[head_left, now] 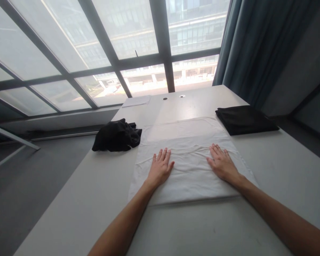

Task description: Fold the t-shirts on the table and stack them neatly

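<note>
A white cloth [188, 140], partly folded, lies flat on the pale grey table [269, 167] in front of me. My left hand [160, 167] rests palm down on its near left part, fingers stretched out and close together. My right hand [222, 163] lies flat on the near right part, fingers extended. Neither hand grips anything. Both forearms reach in from the bottom edge.
A crumpled black garment [117, 136] sits at the table's left edge. A neatly folded black garment [244, 119] lies at the right. Two cable holes [173, 97] are at the far end. Large windows stand behind, a dark curtain [256, 46] hangs at right, and floor lies to the left.
</note>
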A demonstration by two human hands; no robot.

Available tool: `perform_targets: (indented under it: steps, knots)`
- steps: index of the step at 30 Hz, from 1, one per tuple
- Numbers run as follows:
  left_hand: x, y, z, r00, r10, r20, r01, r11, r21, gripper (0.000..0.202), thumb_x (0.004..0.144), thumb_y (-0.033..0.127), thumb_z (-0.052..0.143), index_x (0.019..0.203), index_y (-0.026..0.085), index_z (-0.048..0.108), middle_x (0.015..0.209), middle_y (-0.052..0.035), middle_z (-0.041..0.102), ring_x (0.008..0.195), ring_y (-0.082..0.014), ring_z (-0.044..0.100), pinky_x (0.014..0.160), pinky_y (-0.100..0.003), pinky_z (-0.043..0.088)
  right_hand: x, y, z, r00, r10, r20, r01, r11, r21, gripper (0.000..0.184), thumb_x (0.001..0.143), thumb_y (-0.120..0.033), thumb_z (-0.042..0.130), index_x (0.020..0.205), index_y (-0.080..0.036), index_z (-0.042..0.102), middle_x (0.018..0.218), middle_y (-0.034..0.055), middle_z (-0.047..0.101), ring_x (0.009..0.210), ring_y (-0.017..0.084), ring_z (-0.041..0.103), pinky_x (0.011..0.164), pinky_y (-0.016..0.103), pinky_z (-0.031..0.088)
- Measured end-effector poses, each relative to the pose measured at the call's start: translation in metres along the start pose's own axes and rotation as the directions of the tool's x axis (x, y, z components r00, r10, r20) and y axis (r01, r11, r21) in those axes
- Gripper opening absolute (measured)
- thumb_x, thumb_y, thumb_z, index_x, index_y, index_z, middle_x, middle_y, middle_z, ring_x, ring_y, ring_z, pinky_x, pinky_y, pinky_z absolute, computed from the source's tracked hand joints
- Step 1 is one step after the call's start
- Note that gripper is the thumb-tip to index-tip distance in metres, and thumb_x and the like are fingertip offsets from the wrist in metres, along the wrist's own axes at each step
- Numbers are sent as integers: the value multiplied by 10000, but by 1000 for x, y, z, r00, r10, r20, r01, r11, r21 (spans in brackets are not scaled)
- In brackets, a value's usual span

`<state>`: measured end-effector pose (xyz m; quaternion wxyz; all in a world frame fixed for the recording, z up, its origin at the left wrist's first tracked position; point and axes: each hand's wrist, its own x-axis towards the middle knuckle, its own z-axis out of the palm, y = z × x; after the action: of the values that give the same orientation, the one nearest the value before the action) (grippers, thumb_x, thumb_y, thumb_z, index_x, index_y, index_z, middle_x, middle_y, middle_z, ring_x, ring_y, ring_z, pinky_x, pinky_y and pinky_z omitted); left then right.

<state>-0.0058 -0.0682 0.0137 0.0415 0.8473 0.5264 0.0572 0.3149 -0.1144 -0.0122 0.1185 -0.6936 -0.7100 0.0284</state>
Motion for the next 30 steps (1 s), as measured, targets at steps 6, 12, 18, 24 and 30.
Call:
perform_targets:
  steps: [6,12,18,24,30]
  knots:
    - [-2,0,4,1000,8,-24,-7,1000,8,614,1069,480,315,1618,206,287,1679,-114,244,1557,-320,205,1230,-597,208,0,5,-7,999,19,-40,-18,999,30,611,1036,-390,312,1551,-73,396,1642,184,325,1539,297,257,1218,559,245]
    - [1,2,3,1000,6,-24,-5,1000,26,608,1061,476,344,1612,221,305,1681,-110,240,1555,-318,212,1238,-589,195,-4,10,-6,1000,10,-1,-10,1000,-13,602,1029,-381,318,1551,-96,402,1637,165,344,1533,294,276,1222,584,216]
    - [-18,-19,-11,1000,22,-2,-23,996,-84,590,1066,450,348,1597,194,331,1673,-115,272,1558,-298,204,1232,-566,235,-21,27,-5,987,-112,-118,112,994,-5,578,1038,-373,315,1536,-103,428,1624,170,371,1527,290,295,1208,551,275]
    - [-67,-48,-11,999,31,-37,-31,1000,2,554,1059,411,367,1569,199,399,1652,-106,328,1541,-296,262,1239,-546,246,-45,60,-5,966,-238,-100,234,971,-46,554,1043,-396,322,1500,-133,495,1586,155,442,1496,281,365,1204,531,314]
    - [-77,-45,-10,992,-39,-121,45,998,49,559,1068,425,331,1565,181,406,1634,-117,366,1534,-288,286,1230,-532,274,-47,57,-4,963,-216,-161,208,976,-64,563,1030,-378,360,1520,-125,472,1585,152,447,1494,284,366,1217,514,302]
